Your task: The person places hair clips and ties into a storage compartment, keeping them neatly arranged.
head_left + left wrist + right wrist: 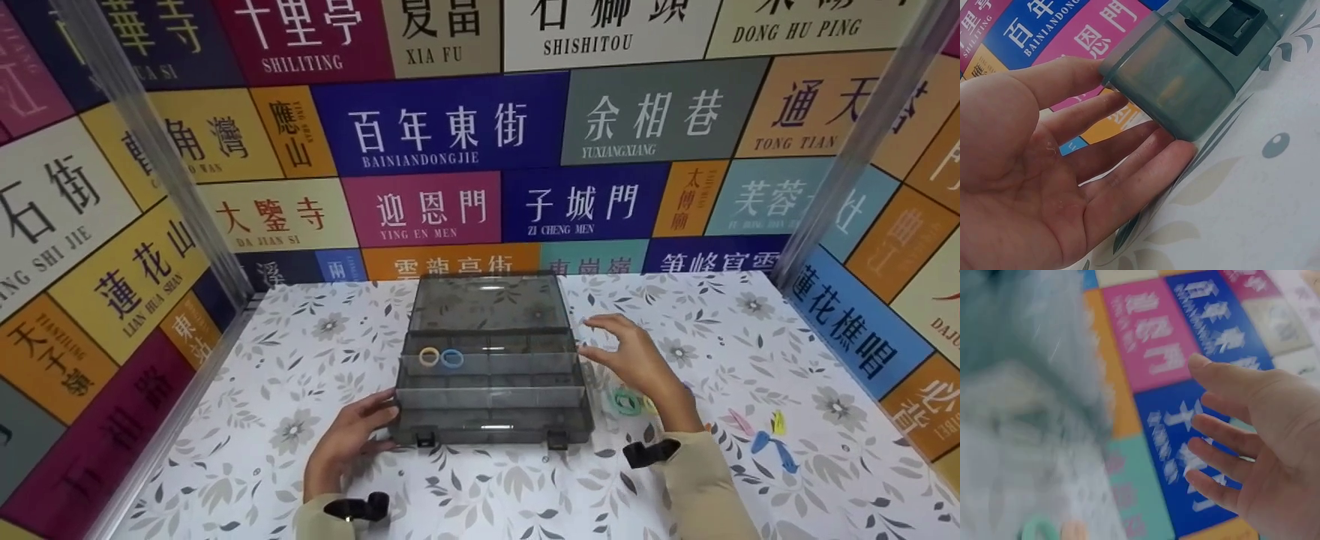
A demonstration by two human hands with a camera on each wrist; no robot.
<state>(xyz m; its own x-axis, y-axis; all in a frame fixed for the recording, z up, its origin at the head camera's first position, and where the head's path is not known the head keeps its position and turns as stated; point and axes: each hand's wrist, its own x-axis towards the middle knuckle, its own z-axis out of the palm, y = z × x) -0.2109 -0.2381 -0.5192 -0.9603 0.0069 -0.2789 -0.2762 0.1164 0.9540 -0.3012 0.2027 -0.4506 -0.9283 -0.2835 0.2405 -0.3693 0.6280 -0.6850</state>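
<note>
A grey see-through compartment box [491,435] stands on the table with its lid [491,300] raised at the back. In its rear left section are a yellow-orange ring [429,348] and a blue ring [451,349]. My left hand [356,429] touches the box's front left corner; in the left wrist view the thumb is at the upper rim and the little finger near the bottom edge, fingers mostly straight. Just off the box's right side, my right hand [630,352] is raised with thumb and fingers apart, holding nothing. The right wrist view shows this bare hand [1258,444] too.
Green rings [627,402] lie right of the box, partly behind my right forearm. Farther right are small pink [740,421], yellow [778,424] and blue pieces [776,448]. A flowered cloth [247,450] covers the table, with sign-patterned walls [450,127] around it.
</note>
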